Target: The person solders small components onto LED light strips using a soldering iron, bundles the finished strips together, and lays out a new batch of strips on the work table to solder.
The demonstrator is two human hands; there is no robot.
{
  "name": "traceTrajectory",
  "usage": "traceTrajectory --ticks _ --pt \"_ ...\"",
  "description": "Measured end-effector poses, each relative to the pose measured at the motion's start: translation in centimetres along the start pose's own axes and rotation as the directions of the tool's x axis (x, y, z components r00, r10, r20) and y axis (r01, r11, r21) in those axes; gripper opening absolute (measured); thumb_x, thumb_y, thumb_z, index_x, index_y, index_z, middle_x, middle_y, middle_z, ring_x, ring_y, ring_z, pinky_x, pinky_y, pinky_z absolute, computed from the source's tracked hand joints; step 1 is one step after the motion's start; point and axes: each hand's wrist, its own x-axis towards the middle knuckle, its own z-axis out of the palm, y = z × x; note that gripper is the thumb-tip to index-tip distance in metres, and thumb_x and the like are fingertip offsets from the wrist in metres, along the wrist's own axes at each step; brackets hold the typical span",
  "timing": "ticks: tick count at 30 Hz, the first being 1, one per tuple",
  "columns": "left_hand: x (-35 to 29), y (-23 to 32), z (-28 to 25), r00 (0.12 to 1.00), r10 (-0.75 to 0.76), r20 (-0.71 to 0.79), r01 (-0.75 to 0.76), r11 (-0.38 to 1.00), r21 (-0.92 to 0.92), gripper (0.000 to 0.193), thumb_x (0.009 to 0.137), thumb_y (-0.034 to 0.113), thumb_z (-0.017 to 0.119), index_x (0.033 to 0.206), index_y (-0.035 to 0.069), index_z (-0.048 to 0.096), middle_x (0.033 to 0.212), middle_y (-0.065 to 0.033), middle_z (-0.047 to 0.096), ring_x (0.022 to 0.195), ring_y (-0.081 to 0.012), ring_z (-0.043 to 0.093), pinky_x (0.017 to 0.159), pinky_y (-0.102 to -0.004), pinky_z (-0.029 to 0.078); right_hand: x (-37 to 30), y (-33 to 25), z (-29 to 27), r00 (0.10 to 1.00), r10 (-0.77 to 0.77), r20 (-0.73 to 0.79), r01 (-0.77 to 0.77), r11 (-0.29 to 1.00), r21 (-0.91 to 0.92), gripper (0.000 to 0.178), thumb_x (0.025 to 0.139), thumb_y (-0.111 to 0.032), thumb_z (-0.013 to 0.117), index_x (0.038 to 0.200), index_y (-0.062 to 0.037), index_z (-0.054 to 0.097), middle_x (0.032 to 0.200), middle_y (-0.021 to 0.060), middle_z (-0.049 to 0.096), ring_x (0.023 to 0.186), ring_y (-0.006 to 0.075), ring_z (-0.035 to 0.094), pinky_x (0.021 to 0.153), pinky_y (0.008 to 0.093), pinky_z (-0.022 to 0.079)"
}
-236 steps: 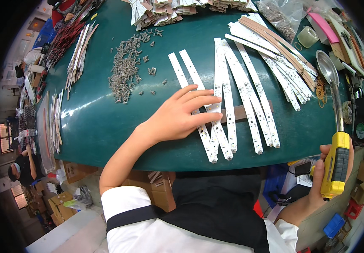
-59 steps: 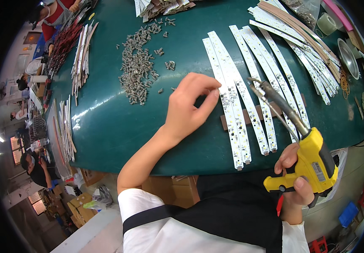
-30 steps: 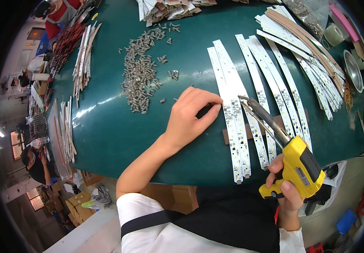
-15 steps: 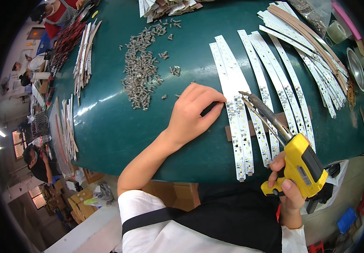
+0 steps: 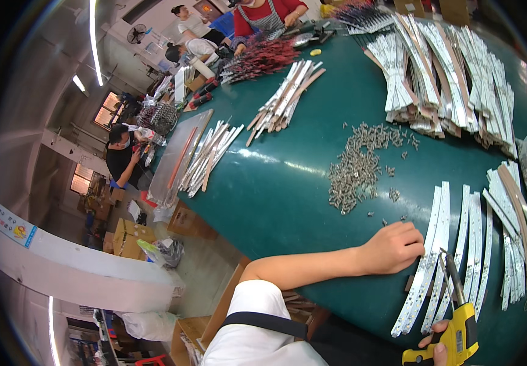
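White LED circuit strips (image 5: pixel 425 268) lie in a row, slightly fanned, on the green table. My left hand (image 5: pixel 393 249) rests at the left edge of the row, its fingers curled together. Whatever its fingertips pinch, if anything, is hidden. A yellow soldering gun (image 5: pixel 460 332) is gripped in my right hand (image 5: pixel 437 346), which the lower edge partly cuts off. The gun's metal tip (image 5: pixel 443 251) points up over the strips; whether it touches one I cannot tell. Small metal parts (image 5: pixel 356 174) lie in a loose pile beyond my left hand.
Stacked LED strips (image 5: pixel 440 79) fill the far right, with another bundle (image 5: pixel 510 235) at the right. Narrow strips (image 5: pixel 285 100) lie at the far left side, near red-and-black wires (image 5: pixel 263 61). Several people work beyond the table. Cardboard boxes (image 5: pixel 130 239) stand on the floor at left.
The view has swung left, so the strips and both hands appear farther right and lower. More of the room shows. My left hand stays by the strips, and my right still grips the soldering gun.
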Motion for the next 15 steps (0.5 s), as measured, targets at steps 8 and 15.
traceTrajectory --ticks 8,15 --pt "0.1 0.2 -0.3 0.999 -0.046 -0.01 0.046 0.998 -0.043 0.014 0.074 0.006 0.069 0.087 0.009 0.063 0.088 -0.001 0.059 0.082 -0.0202 0.057 0.069 -0.0338 0.047 0.1 -0.9 -0.4 0.993 0.103 0.052 -0.099 0.992 -0.077 0.05 0.089 -0.014 0.056 0.136 -0.0038 0.039 0.118 0.0086 0.053 0.096 0.0179 0.054 0.08 0.0299 0.049" --pt "0.3 -0.1 -0.2 0.997 -0.067 0.032 0.069 0.997 -0.044 0.018 0.072 0.006 0.071 0.088 0.009 0.065 0.088 -0.005 0.062 0.078 -0.0241 0.059 0.07 -0.0351 0.049 0.1 0.5 1.2 0.973 -0.11 -0.202 0.101 0.994 -0.051 0.057 0.081 -0.017 0.06 0.13 0.0059 0.04 0.099 0.0181 0.056 0.063 0.0172 0.058 0.053 0.025 0.05"
